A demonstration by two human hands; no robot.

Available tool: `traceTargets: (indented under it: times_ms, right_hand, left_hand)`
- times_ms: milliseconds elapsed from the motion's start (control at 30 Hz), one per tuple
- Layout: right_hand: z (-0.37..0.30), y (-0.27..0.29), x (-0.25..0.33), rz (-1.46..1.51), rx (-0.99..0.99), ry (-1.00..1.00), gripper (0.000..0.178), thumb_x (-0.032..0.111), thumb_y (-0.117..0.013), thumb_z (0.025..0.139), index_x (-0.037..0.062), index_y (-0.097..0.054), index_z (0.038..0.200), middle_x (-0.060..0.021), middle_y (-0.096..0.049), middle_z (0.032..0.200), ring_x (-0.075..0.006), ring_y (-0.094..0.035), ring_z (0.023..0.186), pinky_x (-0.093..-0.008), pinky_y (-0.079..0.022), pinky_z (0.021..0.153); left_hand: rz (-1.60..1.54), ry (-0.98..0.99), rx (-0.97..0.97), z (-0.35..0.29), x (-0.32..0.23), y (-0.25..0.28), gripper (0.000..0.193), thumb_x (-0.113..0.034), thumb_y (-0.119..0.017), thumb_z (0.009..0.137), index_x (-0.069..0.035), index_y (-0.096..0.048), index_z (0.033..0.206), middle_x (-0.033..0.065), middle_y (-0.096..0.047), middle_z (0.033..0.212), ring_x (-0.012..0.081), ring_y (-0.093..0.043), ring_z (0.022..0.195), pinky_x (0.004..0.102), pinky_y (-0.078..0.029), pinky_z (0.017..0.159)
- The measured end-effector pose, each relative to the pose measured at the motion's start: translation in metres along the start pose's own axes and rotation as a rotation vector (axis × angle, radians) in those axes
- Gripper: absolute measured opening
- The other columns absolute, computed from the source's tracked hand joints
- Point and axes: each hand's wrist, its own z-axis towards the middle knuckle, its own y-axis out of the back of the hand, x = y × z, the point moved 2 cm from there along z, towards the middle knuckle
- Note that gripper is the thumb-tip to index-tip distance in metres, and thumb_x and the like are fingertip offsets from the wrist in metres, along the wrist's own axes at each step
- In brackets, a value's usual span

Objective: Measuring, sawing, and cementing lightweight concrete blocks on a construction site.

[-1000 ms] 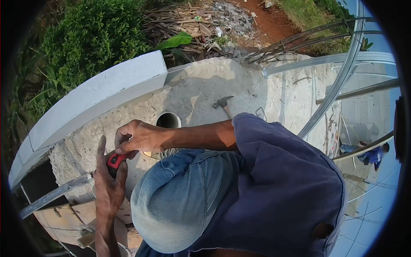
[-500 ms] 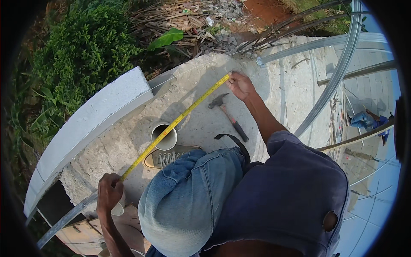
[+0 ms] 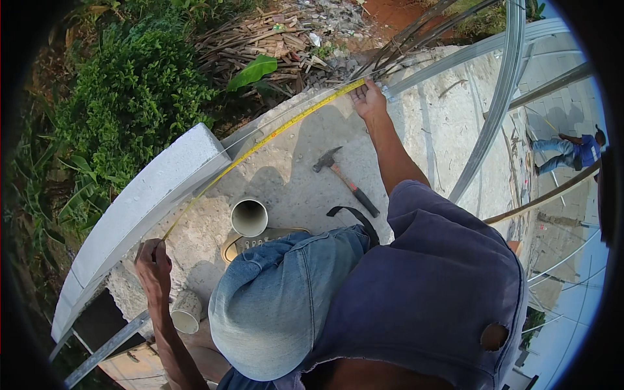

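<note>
A yellow tape measure [image 3: 276, 132] is stretched between my two hands above the concrete ledge, running close to the pale block. My left hand [image 3: 155, 270], at the lower left, is closed on one end of the tape. At the far end, my right hand [image 3: 369, 101] pinches the tape between thumb and fingers. No tape case shows; one may be hidden in a hand. Nearer my legs, a hammer [image 3: 348, 182] with a dark head lies on the concrete. Beside my shoe [image 3: 237, 246] stands a white pipe [image 3: 251, 229], open at the top.
A long pale block [image 3: 156, 172] lines the ledge's outer edge, with leafy bushes [image 3: 123, 97] beyond. Another pipe [image 3: 186, 315] is near my left forearm. Metal channels [image 3: 497, 110] cross the right side. A person in blue [image 3: 578, 153] is at the far right, on lower ground.
Both hands have moved outward with the tape, bringing it from above the pipe toward the block and the ledge's outer edge. The person at far right has straightened up.
</note>
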Motion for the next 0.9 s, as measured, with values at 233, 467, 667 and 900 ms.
traceTargets:
  times_ms: [233, 467, 667, 900]
  right_hand:
    - [0.01, -0.005, 0.003, 0.001, 0.024, 0.021, 0.036, 0.016, -0.055, 0.097, 0.0011, -0.045, 0.128, -0.0169, -0.051, 0.129, -0.0324, -0.05, 0.122, -0.0488, -0.042, 0.104]
    - [-0.051, 0.007, 0.023, -0.049, -0.305, 0.247, 0.019, 0.021, -0.053, 0.096, 0.0044, -0.056, 0.105, -0.0092, -0.058, 0.097, -0.0225, -0.058, 0.089, -0.0381, -0.049, 0.077]
    - [-0.078, -0.029, 0.074, -0.056, -0.129, 0.404, 0.012, 0.018, -0.054, 0.096, 0.0072, -0.058, 0.097, -0.0044, -0.055, 0.081, -0.0172, -0.054, 0.071, -0.0315, -0.046, 0.062]
    - [-0.031, -0.057, 0.078, -0.35, -0.068, 0.135, 0.011, 0.018, -0.067, 0.09, 0.0097, -0.06, 0.088, 0.0001, -0.051, 0.072, -0.0091, -0.045, 0.055, -0.0246, -0.031, 0.042]
  left_hand:
    - [0.062, -0.064, -0.082, 0.006, -0.007, -0.001, 0.012, -0.008, -0.061, 0.088, 0.003, -0.066, 0.09, 0.0147, -0.058, 0.075, 0.0269, -0.058, 0.065, 0.0394, -0.045, 0.064]
    - [0.09, -0.152, 0.202, -0.007, -0.026, 0.01, 0.01, -0.005, -0.061, 0.086, 0.004, -0.065, 0.087, 0.0181, -0.06, 0.077, 0.0345, -0.059, 0.072, 0.042, -0.045, 0.069]
    - [0.006, 0.015, 0.195, -0.006, -0.049, 0.066, 0.012, -0.008, -0.061, 0.085, 0.004, -0.064, 0.086, 0.0093, -0.056, 0.069, 0.0155, -0.053, 0.056, 0.0322, -0.043, 0.057]
    - [-0.12, 0.039, 0.185, 0.03, -0.068, 0.089, 0.019, -0.013, -0.058, 0.092, 0.004, -0.063, 0.087, 0.0045, -0.052, 0.059, 0.01, -0.049, 0.048, 0.0279, -0.04, 0.047]
